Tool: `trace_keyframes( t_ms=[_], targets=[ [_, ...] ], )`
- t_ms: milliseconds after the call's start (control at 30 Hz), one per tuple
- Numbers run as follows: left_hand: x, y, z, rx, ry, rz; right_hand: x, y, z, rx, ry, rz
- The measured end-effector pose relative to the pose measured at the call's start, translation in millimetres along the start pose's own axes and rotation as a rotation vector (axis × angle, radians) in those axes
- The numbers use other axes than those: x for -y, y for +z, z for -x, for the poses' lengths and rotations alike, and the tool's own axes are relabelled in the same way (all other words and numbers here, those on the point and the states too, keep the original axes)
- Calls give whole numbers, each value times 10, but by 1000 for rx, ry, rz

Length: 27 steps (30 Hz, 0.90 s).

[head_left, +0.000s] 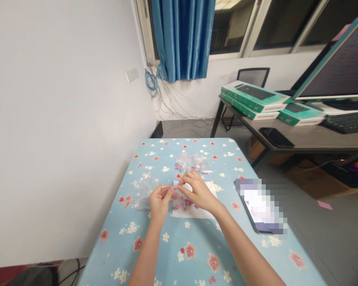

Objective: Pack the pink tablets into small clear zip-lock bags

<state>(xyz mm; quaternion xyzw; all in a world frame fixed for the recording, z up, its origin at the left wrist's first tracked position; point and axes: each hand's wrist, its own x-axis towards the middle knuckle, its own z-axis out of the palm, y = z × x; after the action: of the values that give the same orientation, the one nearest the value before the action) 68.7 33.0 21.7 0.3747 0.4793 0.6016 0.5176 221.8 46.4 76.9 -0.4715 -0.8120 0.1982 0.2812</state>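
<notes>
My left hand (160,202) and my right hand (197,192) hover over a white paper sheet (193,212), fingertips close together. Between them they pinch the thin, red-lined edge of a clear zip bag (143,190), whose body hangs to the left. Small pink pieces (182,204) lie on the paper, partly hidden under my hands. A second clear bag (192,163) holding pink pieces lies beyond my fingers on the floral blue tablecloth (167,254).
A phone with a pixelated screen (261,206) lies at the table's right edge. A white wall rises on the left. To the right stands a desk (301,139) with green boxes (253,95), a black phone (276,137), a monitor (340,59) and a keyboard (349,122).
</notes>
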Motion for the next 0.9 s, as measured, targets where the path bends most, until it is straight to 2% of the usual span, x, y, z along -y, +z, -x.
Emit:
trace_keyframes(
  t_ms=[367, 633, 900],
  targets=[
    [29, -15, 1, 24, 27, -14, -7, 28, 1, -27, -29, -29],
    [38, -9, -15, 145, 56, -78, -10, 10, 0, -21, -45, -37],
    [45, -46, -17, 128, 50, -79, -34, -18, 6, -19, -4, -47]
  ],
)
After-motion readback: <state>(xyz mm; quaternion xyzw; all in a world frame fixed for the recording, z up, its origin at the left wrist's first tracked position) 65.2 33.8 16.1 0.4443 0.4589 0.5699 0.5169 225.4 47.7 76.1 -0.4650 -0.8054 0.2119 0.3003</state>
